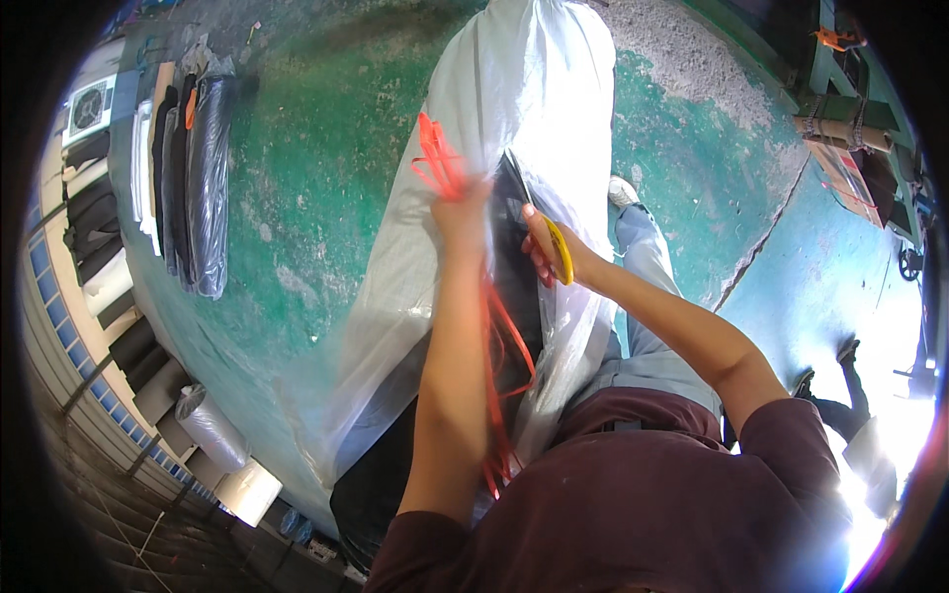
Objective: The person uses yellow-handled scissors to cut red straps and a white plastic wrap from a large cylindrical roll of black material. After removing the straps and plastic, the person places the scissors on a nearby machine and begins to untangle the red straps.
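My left hand (461, 212), blurred by motion, is closed around a bunch of red plastic twine (435, 163). The twine's loops stick out above the fist, and loose strands trail down along my forearm. In my right hand (544, 252) is a pair of scissors with yellow handles (565, 253). Their dark blades point away from me, up to the plastic sheet; whether they are parted I cannot tell. A long bundle in whitish translucent plastic sheeting (539, 84) lies below both hands. Through a lengthwise opening in the sheeting, black material (509, 222) shows between my hands.
Several wrapped dark rolls (206, 188) lie on the worn green floor (306, 198) at the left. More rolls (213, 430) line the left wall. A metal frame with cardboard (855, 183) stands at the far right. Another person's dark legs (850, 381) show at the right.
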### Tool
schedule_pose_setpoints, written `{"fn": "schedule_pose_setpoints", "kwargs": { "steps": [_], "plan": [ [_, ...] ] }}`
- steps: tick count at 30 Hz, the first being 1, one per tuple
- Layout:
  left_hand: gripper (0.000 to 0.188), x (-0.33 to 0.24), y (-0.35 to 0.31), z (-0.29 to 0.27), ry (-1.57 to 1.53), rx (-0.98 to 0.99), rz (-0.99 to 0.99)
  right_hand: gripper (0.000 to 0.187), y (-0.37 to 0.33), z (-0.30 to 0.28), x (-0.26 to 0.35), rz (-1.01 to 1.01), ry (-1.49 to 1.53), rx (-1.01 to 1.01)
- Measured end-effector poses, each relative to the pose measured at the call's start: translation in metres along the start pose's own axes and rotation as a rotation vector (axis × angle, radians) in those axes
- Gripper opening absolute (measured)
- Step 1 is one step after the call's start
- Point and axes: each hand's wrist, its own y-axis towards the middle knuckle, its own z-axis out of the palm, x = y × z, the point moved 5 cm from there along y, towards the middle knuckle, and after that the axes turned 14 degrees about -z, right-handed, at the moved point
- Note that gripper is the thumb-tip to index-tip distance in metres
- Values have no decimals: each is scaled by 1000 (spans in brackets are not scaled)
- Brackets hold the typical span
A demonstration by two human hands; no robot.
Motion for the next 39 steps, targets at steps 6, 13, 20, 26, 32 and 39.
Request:
{"fn": "schedule_pose_setpoints", "kwargs": {
  "steps": [6, 13, 20, 26, 32, 39],
  "plan": [
    [12, 2, 3, 2, 20, 26, 3, 87, 27, 0, 2, 24, 20, -67],
    [12, 9, 4, 7, -70, 58, -71, 94, 45, -4, 23, 45, -19, -70],
    [12, 7, 1, 7, -49, 48, -95, 92, 63, -8, 20, 127, 64, -147],
    [12, 25, 17, 4, -20, 81, -79, 87, 71, -9, 16, 56, 177, -252],
    [16, 13, 4, 8, -24, 105, -101, 87, 76, -21, 12, 105, 117, -361],
    [22, 14, 12, 9, -36, 105, -101, 98, 104, -32, 26, 131, 14, -218]
  ]
}}
